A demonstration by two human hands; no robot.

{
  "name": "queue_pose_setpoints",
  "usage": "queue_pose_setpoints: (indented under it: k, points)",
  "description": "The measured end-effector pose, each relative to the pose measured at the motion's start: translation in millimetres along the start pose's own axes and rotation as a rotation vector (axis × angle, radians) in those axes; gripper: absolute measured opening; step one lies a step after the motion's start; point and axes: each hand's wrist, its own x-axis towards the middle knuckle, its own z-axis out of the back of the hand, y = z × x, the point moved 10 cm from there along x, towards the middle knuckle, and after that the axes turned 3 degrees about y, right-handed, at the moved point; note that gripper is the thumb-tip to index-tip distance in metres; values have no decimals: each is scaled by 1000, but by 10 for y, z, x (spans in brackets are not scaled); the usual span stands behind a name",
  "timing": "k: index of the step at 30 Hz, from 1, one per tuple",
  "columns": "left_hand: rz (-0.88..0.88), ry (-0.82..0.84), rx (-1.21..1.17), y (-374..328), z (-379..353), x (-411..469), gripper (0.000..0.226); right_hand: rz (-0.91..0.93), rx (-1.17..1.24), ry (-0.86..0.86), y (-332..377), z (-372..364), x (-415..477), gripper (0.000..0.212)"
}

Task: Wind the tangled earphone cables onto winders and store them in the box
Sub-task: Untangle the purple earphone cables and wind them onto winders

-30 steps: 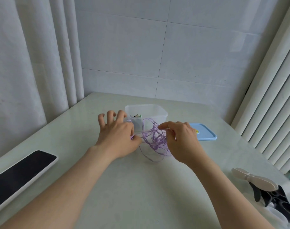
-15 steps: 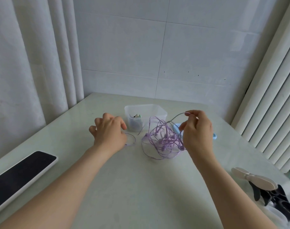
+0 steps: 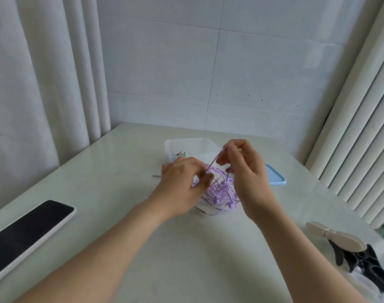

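A tangle of purple earphone cables (image 3: 220, 193) lies on the pale table between my hands. My right hand (image 3: 243, 171) pinches one strand and lifts it above the heap. Fingers of my left hand (image 3: 182, 180) curl into the left side of the tangle, blurred by motion. One jack plug (image 3: 156, 176) pokes out on the table left of that hand. Behind the hands stands the clear plastic box (image 3: 193, 144), open, with a small item inside at its left end.
The box's blue lid (image 3: 275, 177) lies flat to the right of my right hand. A phone (image 3: 27, 232) in a white case rests at the left table edge. Beige and black winder-like pieces (image 3: 348, 243) sit at the right edge. Curtains hang on both sides.
My left hand has moved right from the table into the tangle. My right hand has come slightly left, still holding its lifted strand.
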Motion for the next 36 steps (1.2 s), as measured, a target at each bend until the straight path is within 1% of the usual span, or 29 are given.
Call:
queue_pose_setpoints:
  k: [2, 4, 6, 8, 10, 13, 14, 15, 16, 17, 19, 20, 21, 23, 25, 26, 27, 28, 29, 32, 33, 34, 35, 36]
  points:
    - [75, -54, 143, 138, 83, 1, 34, 14, 67, -140, -24, 143, 10, 19]
    - [160, -142, 229, 279, 230, -24, 27, 35, 67, -272, -22, 280, -16, 18]
    - [235, -225, 255, 386, 352, -58, 22, 73, -31, -357, 10, 349, -67, 16]
    - [230, -261, 256, 400, 388, -50, 33, 122, -200, -402, 67, 358, -112, 20]
    - [147, -254, 214, 320, 379, -20, 43, 115, -399, -381, 51, 318, -108, 39]
    - [8, -242, 258, 105, 357, -6, 44, -2, -754, -299, -41, 204, -71, 84]
    - [-18, -229, 303, 46, 330, -4, 42, 39, -849, -262, 12, 139, -74, 93]
    - [-41, -212, 347, -6, 298, -6, 40, 146, -910, -204, 96, 29, -85, 96]
    - [-67, -187, 382, -51, 256, -14, 39, 273, -922, -132, 164, -96, -110, 91]
    - [-97, -159, 406, -86, 215, -25, 38, 375, -904, -53, 199, -217, -140, 81]
    - [-139, -108, 421, -113, 157, -39, 38, 473, -909, 76, 173, -411, -190, 58]
    - [-141, -94, 407, -106, 151, -38, 38, 493, -952, 99, 144, -467, -204, 47]
    - [-136, -94, 392, -89, 155, -32, 36, 509, -1009, 92, 117, -490, -206, 38]
    - [-124, -129, 373, -63, 187, -14, 24, 562, -1100, 29, 113, -459, -189, 20]
    - [-117, -167, 365, -42, 221, -7, 23, 598, -1134, -34, 148, -381, -153, 16]
    - [-111, -165, 362, -14, 220, -2, 25, 579, -1092, -52, 163, -328, -134, 15]
    - [-104, -159, 375, 18, 214, -2, 27, 541, -985, -72, 185, -268, -123, 15]
    - [-87, -148, 404, 54, 200, -5, 28, 483, -809, -102, 210, -185, -113, 16]
    - [-52, -125, 435, 105, 184, -11, 28, 388, -575, -136, 212, -84, -86, 16]
    - [110, -17, 482, 346, 132, -23, 28, 32, 275, -239, 38, 98, -30, 17]
    - [152, 5, 483, 421, 131, -28, 29, -67, 487, -260, -27, 97, -35, 18]
    - [178, 9, 470, 469, 140, -33, 29, -142, 595, -282, -85, 105, -41, 18]
    - [191, -3, 443, 490, 159, -37, 29, -190, 596, -303, -125, 132, -51, 17]
    - [195, -27, 406, 486, 180, -36, 29, -214, 519, -317, -160, 183, -51, 16]
